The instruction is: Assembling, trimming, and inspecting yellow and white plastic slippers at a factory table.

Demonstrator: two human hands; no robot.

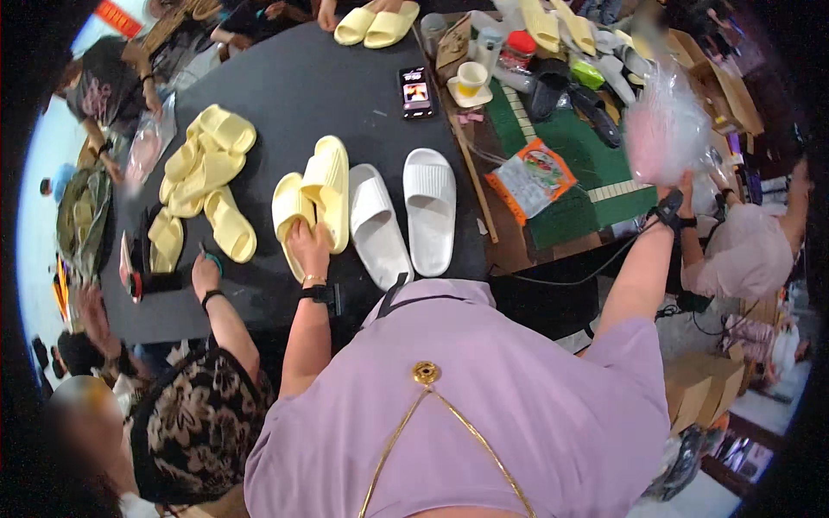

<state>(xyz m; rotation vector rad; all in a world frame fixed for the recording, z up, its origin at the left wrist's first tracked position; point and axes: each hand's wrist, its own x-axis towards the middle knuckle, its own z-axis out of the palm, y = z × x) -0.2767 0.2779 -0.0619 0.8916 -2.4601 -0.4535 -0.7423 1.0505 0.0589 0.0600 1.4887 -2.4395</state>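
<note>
A pair of yellow slippers (326, 183) is set on the dark surface (276, 78), just left of white slippers (430, 216), and is touched at its near part by the left grip (308, 249); whether the fingers are closed cannot be told. The right grip (670, 198) is mostly hidden beside a clear plastic bag (665, 129), its state likewise indeterminable; a yellow slipper pile (205, 177) is seen farther left

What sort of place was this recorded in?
Probably a workshop where footwear is sorted or packed, though that is an inference: yellow slippers lie clustered on a dark table, several people are around it, and cardboard boxes sit at the right.
</note>
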